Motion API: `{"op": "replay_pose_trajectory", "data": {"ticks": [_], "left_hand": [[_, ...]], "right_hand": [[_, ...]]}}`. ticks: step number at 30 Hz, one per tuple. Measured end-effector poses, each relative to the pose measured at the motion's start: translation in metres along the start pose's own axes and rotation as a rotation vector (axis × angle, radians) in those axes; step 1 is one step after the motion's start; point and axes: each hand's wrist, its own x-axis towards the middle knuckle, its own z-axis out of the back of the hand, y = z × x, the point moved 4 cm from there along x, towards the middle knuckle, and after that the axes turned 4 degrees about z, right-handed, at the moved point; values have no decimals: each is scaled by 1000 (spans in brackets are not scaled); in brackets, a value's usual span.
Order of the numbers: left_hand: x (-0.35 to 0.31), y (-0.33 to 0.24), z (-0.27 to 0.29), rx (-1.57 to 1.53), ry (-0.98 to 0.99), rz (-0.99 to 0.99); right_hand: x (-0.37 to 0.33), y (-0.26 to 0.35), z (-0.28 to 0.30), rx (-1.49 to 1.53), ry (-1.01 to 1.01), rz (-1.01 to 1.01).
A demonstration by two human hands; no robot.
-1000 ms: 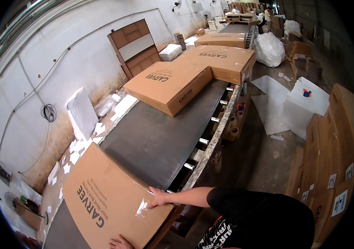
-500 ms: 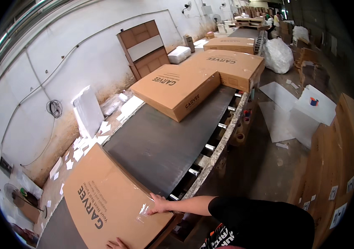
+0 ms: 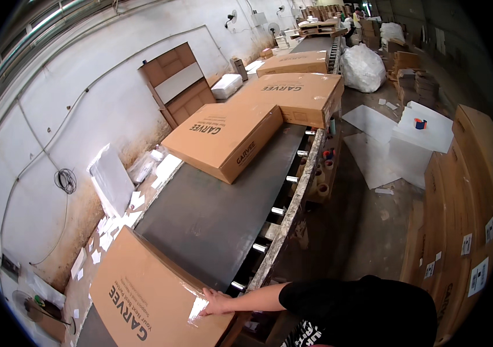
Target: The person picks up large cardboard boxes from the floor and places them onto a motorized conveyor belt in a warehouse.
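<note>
A large brown cardboard box (image 3: 159,289) with dark print lies tilted across the near end of the belt, its lower part cut off by the view's edge. My right hand (image 3: 214,302) rests on the box's top near its right edge, beside a shiny strip of clear tape (image 3: 198,309). Its fingers lie out along the cardboard rather than wrapped round it. From a black short sleeve, my right forearm reaches left over the belt's side rail. No part of my left hand shows.
Farther up the dark conveyor belt (image 3: 200,214) sit several more boxes, the nearest being a flat carton (image 3: 223,139). A metal rail (image 3: 284,225) with rollers runs along its right side. Cartons (image 3: 454,231) stand stacked at right, near white foam sheets (image 3: 417,153). Paper scraps litter the left.
My left hand, whose fingers showed on the box at the lower edge, has gone out of view. My right hand stays on the box. The whole view has shifted slightly.
</note>
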Motion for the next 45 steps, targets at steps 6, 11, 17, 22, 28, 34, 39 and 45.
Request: {"op": "replay_pose_trajectory", "data": {"ticks": [6,11,17,22,28,34,39,45], "left_hand": [[32,0,65,-103,325,71],[31,7,62,-41,251,40],[35,0,72,-84,293,24],[46,3,80,-307,627,50],[17,29,22,-309,641,356],[47,34,43,-339,750,499],[24,51,37,-273,725,559],[27,48,32,-298,747,566]], "right_hand": [[-15,8,-9,-111,-26,60],[-13,7,-16,-92,-55,95],[-19,5,-10,-64,-63,91],[0,-9,-27,-142,-54,59],[-15,21,-22,-110,-99,119],[-13,25,-23,75,-112,145],[-15,24,-37,37,-121,164],[-14,28,-33,64,-117,186]]}}
